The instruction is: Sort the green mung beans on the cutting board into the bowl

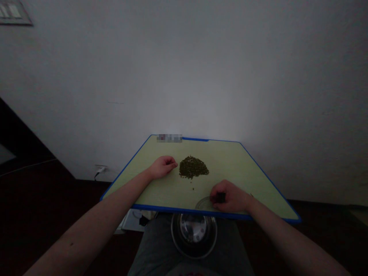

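Observation:
A heap of small dark green beans or seeds (193, 167) lies in the middle of a pale yellow-green tabletop (230, 161). My left hand (163, 167) rests on the table just left of the heap, its fingers curled and the tips together; whether anything is pinched there is too small to tell. Close to the front edge, my right hand (228, 196) is closed, thumb and fingers bent around the side of a clear, round-rimmed object (202, 202). Most of that object is hidden or hard to see. A loose bean (193, 189) sits between the heap and the front edge.
A shiny metal bowl (173, 230) stands on the person's lap below the table's front edge (161, 209). The white wall (195, 76) rises behind the table. A plug and cord (100, 170) are low on the wall at left.

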Tool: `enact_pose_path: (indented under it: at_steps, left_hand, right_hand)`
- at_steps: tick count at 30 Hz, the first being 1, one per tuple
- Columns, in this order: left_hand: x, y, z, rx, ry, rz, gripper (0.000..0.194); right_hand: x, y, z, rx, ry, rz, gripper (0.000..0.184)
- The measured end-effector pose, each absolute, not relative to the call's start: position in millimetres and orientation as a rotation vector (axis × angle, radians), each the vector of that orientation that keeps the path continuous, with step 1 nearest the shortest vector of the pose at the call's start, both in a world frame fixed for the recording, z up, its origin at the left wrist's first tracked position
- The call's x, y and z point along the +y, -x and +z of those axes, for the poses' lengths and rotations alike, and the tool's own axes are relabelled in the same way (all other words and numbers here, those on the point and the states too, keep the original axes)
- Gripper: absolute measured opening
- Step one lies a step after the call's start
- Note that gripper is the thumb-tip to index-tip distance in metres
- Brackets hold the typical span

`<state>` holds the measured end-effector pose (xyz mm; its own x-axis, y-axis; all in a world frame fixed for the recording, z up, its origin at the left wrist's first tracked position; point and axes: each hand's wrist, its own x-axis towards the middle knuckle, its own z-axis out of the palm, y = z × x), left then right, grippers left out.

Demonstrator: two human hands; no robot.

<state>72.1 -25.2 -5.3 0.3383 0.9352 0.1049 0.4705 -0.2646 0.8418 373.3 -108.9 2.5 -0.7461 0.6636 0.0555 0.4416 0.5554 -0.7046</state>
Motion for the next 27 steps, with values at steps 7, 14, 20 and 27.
enact_pose_path:
  at_steps: [7, 14, 20, 27]
  left_hand:
    - [-27, -72, -3, 1.222, -1.906, 0.815, 0.03]
    - [-27, -72, -4, 1.247, -1.888, 0.807, 0.029]
    - [-26, -72, -3, 1.24, -1.943, 0.825, 0.03]
    - [-26, -72, -2, 1.234, -1.932, 0.819, 0.03]
  right_hand:
    - [-105, -370, 2, -2.36, 1.002, 0.777, 0.01]
    - [-98, -365, 1, -2.341, 1.092, 0.529, 0.013]
    - [-97, -364, 0, -2.377, 1.091, 0.504, 0.015]
    - [-99, -362, 3, -2.357, 1.093, 0.573, 0.015]
